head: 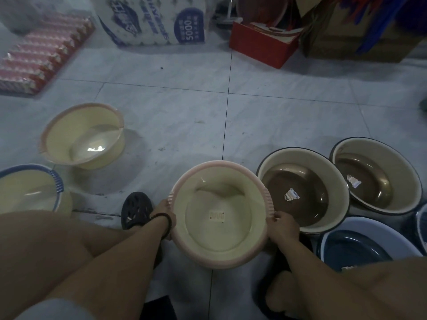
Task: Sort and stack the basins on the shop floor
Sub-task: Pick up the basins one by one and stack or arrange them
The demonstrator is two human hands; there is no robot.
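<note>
I grip a cream basin with a pink ribbed rim (231, 234) from both sides, low in front of my knees. My left hand (164, 207) curls over its left rim and my right hand (282, 227) clamps its right rim, thumb on the lip. The basin tips a little toward me, and I cannot tell whether its base touches the floor (184, 107). Inside it there is only a small pale label (216, 215) stuck to the bottom.

Just beside it on my right stand two cream basins with dark rims and brown bottoms. The nearer one (300, 162) almost touches the one I hold and has a white sticker (290, 194) in it. The farther one (379, 158) carries a torn-looking sticker (353, 181). Below them, near my right forearm, sits a blue basin (355, 248) with a pale rim.

Well apart on my left, a second pink-rimmed cream basin (67, 135) rests tilted on the tiles with nothing in it, light glinting off its bottom. At the far left edge a cream basin with a blue ribbed rim (30, 188) is partly hidden by my knee.
</note>
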